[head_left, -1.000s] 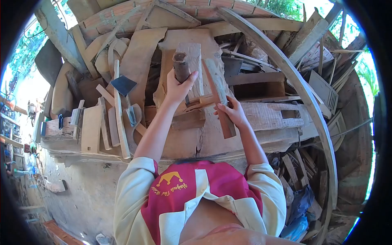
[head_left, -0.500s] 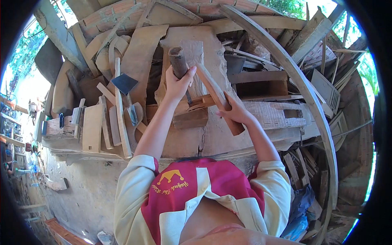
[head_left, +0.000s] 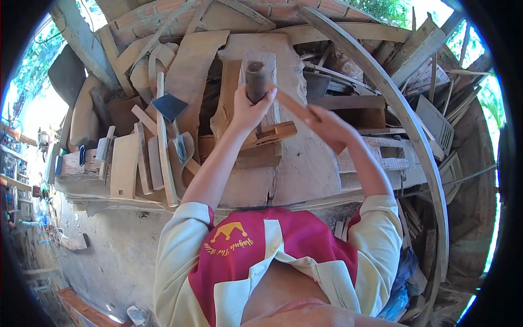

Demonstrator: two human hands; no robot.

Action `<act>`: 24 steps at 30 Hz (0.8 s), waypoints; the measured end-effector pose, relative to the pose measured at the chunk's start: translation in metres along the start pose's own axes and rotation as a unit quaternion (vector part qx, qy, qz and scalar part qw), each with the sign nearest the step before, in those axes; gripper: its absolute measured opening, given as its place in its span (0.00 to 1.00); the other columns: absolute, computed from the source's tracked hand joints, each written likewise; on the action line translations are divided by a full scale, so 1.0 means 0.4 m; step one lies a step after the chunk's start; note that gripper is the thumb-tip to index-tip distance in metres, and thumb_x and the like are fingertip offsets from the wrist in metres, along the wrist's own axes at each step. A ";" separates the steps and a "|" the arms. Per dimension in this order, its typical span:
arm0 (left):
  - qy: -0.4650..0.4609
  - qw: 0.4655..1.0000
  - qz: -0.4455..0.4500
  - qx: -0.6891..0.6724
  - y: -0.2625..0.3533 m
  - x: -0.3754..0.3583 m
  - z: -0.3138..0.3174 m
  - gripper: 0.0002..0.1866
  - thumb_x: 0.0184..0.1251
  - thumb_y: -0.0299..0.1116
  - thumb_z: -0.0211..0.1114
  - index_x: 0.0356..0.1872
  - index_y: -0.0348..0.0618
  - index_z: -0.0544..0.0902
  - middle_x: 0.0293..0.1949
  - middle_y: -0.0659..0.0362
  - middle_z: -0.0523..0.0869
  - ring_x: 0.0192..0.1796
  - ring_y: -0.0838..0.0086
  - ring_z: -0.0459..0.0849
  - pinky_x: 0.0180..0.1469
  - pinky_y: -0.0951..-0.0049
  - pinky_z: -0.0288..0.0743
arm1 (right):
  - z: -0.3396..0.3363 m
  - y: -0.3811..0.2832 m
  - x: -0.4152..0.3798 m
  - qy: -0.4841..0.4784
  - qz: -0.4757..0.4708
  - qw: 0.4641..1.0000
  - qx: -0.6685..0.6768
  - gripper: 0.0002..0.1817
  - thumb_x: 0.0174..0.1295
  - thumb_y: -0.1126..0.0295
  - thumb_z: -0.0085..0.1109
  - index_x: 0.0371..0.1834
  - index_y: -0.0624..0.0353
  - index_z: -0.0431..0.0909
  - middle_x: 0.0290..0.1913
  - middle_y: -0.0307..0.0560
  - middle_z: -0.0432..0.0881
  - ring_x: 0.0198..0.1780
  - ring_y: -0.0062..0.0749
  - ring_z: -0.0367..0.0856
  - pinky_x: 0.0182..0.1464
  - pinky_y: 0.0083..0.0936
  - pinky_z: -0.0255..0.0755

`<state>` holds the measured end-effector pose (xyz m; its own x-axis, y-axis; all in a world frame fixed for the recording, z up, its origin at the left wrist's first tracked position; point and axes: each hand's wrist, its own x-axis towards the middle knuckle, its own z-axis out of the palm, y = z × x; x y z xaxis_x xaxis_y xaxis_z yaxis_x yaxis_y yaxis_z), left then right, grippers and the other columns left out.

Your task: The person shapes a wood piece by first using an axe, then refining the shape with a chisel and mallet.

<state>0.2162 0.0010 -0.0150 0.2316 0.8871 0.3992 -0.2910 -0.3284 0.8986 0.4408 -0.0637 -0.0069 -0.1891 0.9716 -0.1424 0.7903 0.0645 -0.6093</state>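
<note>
My left hand (head_left: 249,110) grips a dark round wooden handle (head_left: 256,79) that stands upright over a small carved wooden piece (head_left: 275,133) on the slab. My right hand (head_left: 329,126) holds a long flat wooden stick (head_left: 295,107), raised and tilted, its upper end close to the handle's top. Whatever blade the handle carries is hidden behind my left hand. Both arms reach out from cream sleeves over a red shirt.
The wide wooden slab (head_left: 305,174) serves as the work surface. A hatchet-like blade (head_left: 170,106) and a trowel (head_left: 179,146) lie to the left among planks (head_left: 125,165). A long curved timber (head_left: 397,109) arcs on the right. Scrap wood piles fill the back and right.
My right hand has lifted the stick from low on the slab up toward the handle's top. My left hand has shifted the handle slightly right and more upright.
</note>
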 end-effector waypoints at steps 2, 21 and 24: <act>0.003 1.000 -0.006 0.000 0.011 -0.001 0.006 0.11 0.54 0.32 0.66 0.22 0.41 0.72 0.17 0.69 0.71 0.20 0.87 0.66 0.21 0.82 0.60 | -0.073 -0.039 0.006 0.060 -0.002 0.997 0.044 0.29 0.57 0.56 0.54 0.56 0.65 0.63 0.44 0.55 0.77 0.46 0.39 0.75 0.50 0.31 0.66; 0.012 0.999 -0.024 0.043 -0.015 0.030 0.016 0.11 0.51 0.31 0.66 0.23 0.40 0.70 0.18 0.68 0.70 0.22 0.85 0.66 0.24 0.79 0.62 | -0.308 -0.261 -0.015 0.039 -0.128 0.968 -0.210 0.37 0.41 0.76 0.60 0.61 0.60 0.62 0.40 0.50 0.77 0.41 0.28 0.73 0.45 0.25 0.70; 0.009 0.999 -0.037 0.034 -0.006 0.035 0.013 0.10 0.51 0.29 0.65 0.24 0.40 0.70 0.18 0.68 0.71 0.21 0.85 0.67 0.23 0.79 0.62 | -0.330 -0.238 -0.016 0.109 -0.251 0.942 -0.192 0.37 0.41 0.76 0.59 0.61 0.60 0.61 0.40 0.52 0.77 0.42 0.29 0.73 0.46 0.24 0.70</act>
<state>0.2250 0.0124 -0.0104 0.2336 0.9150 0.3290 -0.2106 -0.2828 0.9358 0.4436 -0.0460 0.1549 -0.5053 0.8172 0.2773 0.7932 0.5663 -0.2238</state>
